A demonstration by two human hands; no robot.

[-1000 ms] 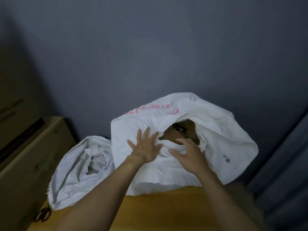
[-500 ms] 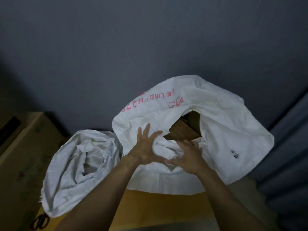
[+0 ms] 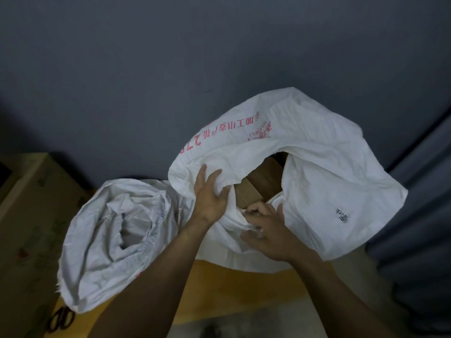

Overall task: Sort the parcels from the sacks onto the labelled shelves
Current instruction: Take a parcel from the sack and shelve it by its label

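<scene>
A large white woven sack with red print stands in front of me, its mouth gaping. Brown cardboard parcels show inside the opening. My left hand grips the bunched near rim of the sack on the left side of the mouth. My right hand pinches the folded rim just below the opening. A second, greyer sack lies crumpled to the left, its mouth open and its contents hidden.
Both sacks rest on a yellow-brown surface. Black scissors lie at its lower left. A tall cardboard box stands at the left. A grey wall is behind, and a dark curtain hangs at the right.
The sack's mouth has been pulled wider, showing more of the parcels. My left hand went from flat on the cloth to gripping the rim; my right hand gathered the rim lower down.
</scene>
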